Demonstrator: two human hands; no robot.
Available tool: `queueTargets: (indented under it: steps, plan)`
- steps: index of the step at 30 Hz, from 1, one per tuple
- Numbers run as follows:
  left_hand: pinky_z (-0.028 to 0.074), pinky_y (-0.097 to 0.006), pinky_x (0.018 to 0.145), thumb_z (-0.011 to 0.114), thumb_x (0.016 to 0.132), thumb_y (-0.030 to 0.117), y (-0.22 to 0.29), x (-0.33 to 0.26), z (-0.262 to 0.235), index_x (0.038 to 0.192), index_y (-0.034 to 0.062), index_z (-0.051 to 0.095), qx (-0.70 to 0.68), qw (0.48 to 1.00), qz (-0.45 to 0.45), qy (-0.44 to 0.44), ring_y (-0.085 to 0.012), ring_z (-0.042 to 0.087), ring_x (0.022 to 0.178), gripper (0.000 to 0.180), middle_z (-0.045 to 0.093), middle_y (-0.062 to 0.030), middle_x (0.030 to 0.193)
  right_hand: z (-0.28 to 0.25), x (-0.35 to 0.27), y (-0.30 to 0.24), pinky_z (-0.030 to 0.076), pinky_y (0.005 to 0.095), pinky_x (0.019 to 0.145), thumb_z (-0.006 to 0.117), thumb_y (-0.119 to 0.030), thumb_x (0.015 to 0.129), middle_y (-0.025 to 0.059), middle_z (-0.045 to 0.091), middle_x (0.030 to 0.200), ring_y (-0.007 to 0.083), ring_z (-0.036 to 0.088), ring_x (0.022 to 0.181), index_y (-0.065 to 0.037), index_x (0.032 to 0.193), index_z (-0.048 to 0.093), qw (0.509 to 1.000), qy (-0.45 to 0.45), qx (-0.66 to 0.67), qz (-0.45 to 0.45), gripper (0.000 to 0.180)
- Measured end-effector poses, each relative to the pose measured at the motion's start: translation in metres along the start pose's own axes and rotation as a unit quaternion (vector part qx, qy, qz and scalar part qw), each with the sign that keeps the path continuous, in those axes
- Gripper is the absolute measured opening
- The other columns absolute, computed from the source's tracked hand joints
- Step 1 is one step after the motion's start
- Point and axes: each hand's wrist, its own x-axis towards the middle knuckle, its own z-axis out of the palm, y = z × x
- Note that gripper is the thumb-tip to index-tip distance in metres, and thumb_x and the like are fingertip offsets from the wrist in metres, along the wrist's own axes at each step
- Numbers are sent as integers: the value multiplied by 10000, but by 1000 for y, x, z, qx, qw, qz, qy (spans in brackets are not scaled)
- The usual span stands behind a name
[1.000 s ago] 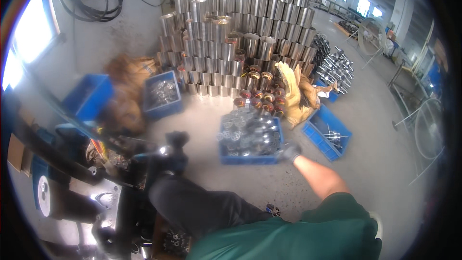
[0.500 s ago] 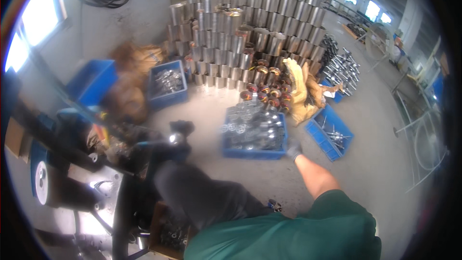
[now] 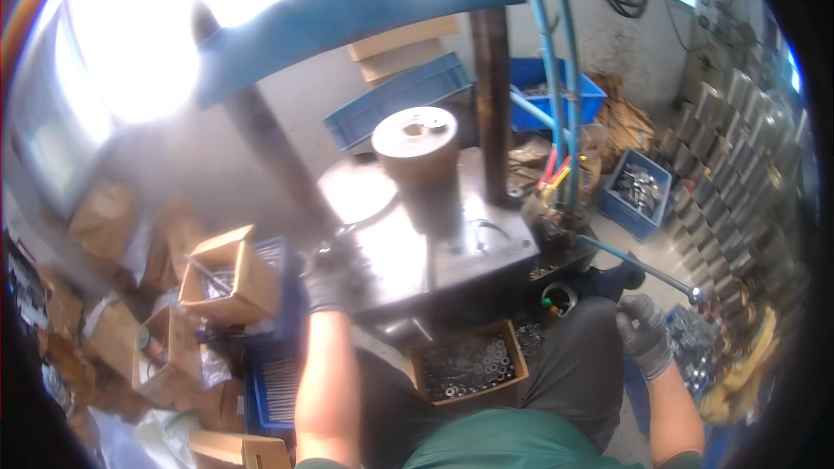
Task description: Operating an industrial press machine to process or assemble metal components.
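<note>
Turned from the stacked tubes, the view now faces a press; left hand (image 3: 328,282) rests curled on its plate (image 3: 452,252), right hand (image 3: 645,334) fisted at lower right, contents unclear.

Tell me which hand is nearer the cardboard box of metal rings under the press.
Left. The left hand rests at the press plate's edge, just up-left of the cardboard box of metal rings; the right hand hangs farther off to its right.

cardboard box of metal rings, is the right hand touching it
Apart. The head view shows the gloved right hand beyond the dark trouser leg, clear of the brown cardboard box of metal rings.
</note>
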Motion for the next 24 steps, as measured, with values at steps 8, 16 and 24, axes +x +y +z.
queueTargets:
  steps: [8, 16, 24]
  plan:
    - [599, -302, 702, 698, 1048, 220, 198, 59, -58, 1115, 87, 660, -484, 789, -322, 201, -127, 663, 814, 153, 677, -45, 936, 114, 107, -60, 608, 473, 775, 775, -142, 872, 163, 713, 1047, 390, 726, 909, -69, 1134, 699, 964, -193, 26, -182, 282]
    - [556, -253, 575, 704, 1059, 247, 145, 46, -18, 1234, 116, 642, -472, 816, -314, 115, -72, 614, 703, 227, 695, -18, 929, 233, 172, -76, 574, 446, 964, 722, -232, 925, 171, 699, 1218, 357, 717, 1065, -78, 1227, 723, 957, -232, -51, -166, 340]
    - [515, -283, 697, 634, 1013, 162, 222, 36, -56, 1167, 0, 675, -407, 892, -155, 120, -112, 631, 750, 227, 688, -47, 864, 280, 185, -78, 581, 478, 904, 647, -303, 977, 206, 724, 1101, 369, 733, 971, -97, 1158, 730, 943, -266, -179, -93, 287]
